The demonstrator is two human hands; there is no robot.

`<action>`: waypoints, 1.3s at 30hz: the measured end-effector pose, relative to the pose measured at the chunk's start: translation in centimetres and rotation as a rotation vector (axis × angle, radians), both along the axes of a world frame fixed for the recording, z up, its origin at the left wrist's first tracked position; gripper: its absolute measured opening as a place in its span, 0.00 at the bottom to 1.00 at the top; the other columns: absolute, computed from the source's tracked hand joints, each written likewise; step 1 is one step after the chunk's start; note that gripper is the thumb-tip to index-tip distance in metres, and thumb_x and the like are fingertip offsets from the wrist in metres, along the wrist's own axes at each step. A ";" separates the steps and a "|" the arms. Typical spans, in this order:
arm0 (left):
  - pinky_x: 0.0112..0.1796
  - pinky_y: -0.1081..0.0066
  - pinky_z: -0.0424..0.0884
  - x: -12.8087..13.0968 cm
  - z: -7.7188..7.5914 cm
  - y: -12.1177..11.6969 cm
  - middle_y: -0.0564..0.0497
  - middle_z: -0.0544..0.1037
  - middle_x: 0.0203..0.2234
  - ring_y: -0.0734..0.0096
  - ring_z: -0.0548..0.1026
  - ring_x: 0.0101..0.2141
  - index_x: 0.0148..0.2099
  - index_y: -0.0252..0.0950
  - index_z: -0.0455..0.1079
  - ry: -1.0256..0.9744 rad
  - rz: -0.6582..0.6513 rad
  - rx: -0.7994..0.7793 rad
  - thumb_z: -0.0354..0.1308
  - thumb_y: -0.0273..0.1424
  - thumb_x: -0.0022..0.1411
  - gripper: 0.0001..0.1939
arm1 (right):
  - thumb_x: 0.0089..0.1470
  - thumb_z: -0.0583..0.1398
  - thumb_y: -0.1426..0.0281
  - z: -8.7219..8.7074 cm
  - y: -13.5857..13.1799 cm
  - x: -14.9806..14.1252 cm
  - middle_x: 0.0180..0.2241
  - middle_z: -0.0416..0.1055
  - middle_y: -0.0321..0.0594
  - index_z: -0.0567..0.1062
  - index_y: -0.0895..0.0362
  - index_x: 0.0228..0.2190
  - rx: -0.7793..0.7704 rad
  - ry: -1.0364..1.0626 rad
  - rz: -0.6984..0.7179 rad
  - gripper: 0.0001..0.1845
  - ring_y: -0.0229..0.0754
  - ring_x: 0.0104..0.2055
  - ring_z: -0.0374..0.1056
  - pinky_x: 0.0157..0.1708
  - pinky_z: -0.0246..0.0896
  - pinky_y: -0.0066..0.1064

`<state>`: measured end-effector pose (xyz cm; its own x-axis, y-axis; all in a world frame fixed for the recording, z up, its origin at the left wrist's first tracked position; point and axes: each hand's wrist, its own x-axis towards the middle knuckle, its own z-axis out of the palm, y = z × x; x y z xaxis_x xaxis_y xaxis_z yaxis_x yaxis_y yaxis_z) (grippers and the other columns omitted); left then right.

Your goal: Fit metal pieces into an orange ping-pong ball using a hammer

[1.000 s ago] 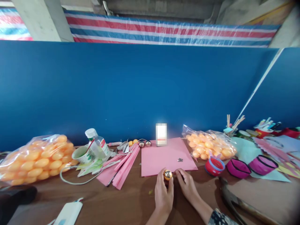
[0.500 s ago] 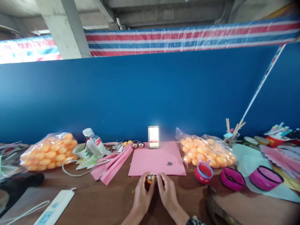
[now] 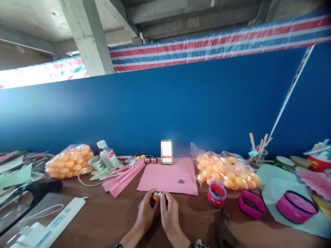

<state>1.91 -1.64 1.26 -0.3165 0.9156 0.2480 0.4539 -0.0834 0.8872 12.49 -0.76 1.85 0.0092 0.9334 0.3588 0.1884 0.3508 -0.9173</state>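
My left hand (image 3: 147, 210) is closed around a small orange ball (image 3: 156, 195) with shiny metallic pieces on its top. The fingers and thumb of my right hand (image 3: 170, 210) are pinched together at the ball's right side; anything between them is too small to make out. Both hands are low over the brown table, just in front of a pink paper sheet (image 3: 160, 184). On that sheet lies a little pile of small dark metallic pieces (image 3: 181, 181). A pixelated white device (image 3: 167, 151) stands at the sheet's far edge.
Clear bags of orange balls stand left (image 3: 68, 162) and right (image 3: 224, 170). A red cup (image 3: 216, 199) and magenta rings (image 3: 251, 206) sit to the right, near a dark curved object (image 3: 224, 230). Left are a bottle (image 3: 108, 155), pink strips (image 3: 124, 179) and a power strip (image 3: 60, 218). A blue partition (image 3: 165, 106) rises behind.
The camera view has tilted and shifted slightly. My left hand keeps the ball and my right fingers stay pinched beside it; their grip looks nearly the same.
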 end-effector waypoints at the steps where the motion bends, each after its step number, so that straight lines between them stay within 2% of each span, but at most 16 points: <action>1: 0.36 0.68 0.70 0.1 0.0 0.0 0.47 0.76 0.35 0.66 0.74 0.34 0.43 0.36 0.67 0.016 0.006 -0.004 0.56 0.38 0.48 0.19 | 0.56 0.48 0.65 -0.2 0.3 0.1 0.21 0.69 0.38 0.68 0.57 0.24 -0.027 0.022 -0.025 0.16 0.37 0.24 0.64 0.25 0.58 0.24; 4: 0.38 0.67 0.70 0.1 0.1 0.1 0.47 0.76 0.37 0.65 0.74 0.36 0.43 0.36 0.67 0.070 -0.017 0.003 0.55 0.38 0.49 0.18 | 0.55 0.47 0.62 -0.9 1.0 0.4 0.20 0.67 0.37 0.67 0.57 0.22 -0.090 0.037 -0.079 0.17 0.38 0.23 0.63 0.24 0.57 0.24; 8: 0.41 0.65 0.68 -0.1 0.3 0.0 0.46 0.75 0.38 0.65 0.73 0.38 0.44 0.36 0.66 0.101 -0.069 0.021 0.52 0.36 0.52 0.17 | 0.55 0.48 0.61 -0.9 1.0 0.4 0.20 0.66 0.36 0.66 0.57 0.22 -0.067 0.007 -0.086 0.17 0.37 0.23 0.62 0.25 0.56 0.25; 14: 0.44 0.65 0.66 -0.4 0.4 -0.1 0.45 0.74 0.41 0.64 0.72 0.42 0.46 0.34 0.65 0.008 -0.084 0.046 0.52 0.37 0.53 0.19 | 0.55 0.48 0.60 -0.4 0.6 0.2 0.21 0.68 0.37 0.66 0.57 0.22 -0.029 0.008 -0.049 0.18 0.38 0.24 0.64 0.26 0.58 0.24; 22: 0.44 0.65 0.67 -0.6 0.4 -0.2 0.45 0.74 0.40 0.65 0.72 0.42 0.46 0.34 0.65 -0.133 -0.126 0.091 0.53 0.36 0.53 0.18 | 0.53 0.51 0.59 -0.8 0.7 0.2 0.21 0.69 0.39 0.69 0.58 0.24 0.028 -0.058 -0.113 0.18 0.39 0.23 0.65 0.26 0.60 0.25; 29: 0.44 0.65 0.67 -0.7 0.3 -0.3 0.45 0.74 0.40 0.65 0.72 0.41 0.45 0.35 0.65 -0.183 -0.127 0.102 0.53 0.35 0.52 0.17 | 0.52 0.51 0.58 -1.0 0.6 0.2 0.24 0.72 0.42 0.69 0.58 0.24 0.012 -0.092 -0.117 0.18 0.42 0.26 0.68 0.28 0.62 0.26; 35: 0.44 0.66 0.67 -0.7 0.5 -0.3 0.46 0.74 0.40 0.66 0.72 0.41 0.45 0.36 0.65 -0.192 -0.126 0.050 0.53 0.35 0.53 0.17 | 0.50 0.52 0.56 -1.3 0.7 0.2 0.29 0.74 0.46 0.71 0.58 0.27 -0.031 -0.061 -0.144 0.19 0.45 0.31 0.69 0.32 0.64 0.28; 39: 0.44 0.66 0.67 -0.8 0.8 -0.2 0.45 0.74 0.40 0.64 0.72 0.42 0.45 0.35 0.66 -0.198 -0.123 0.019 0.54 0.36 0.52 0.18 | 0.52 0.51 0.56 -1.0 0.6 0.2 0.29 0.74 0.45 0.71 0.58 0.26 -0.066 -0.057 -0.076 0.19 0.43 0.29 0.69 0.31 0.64 0.27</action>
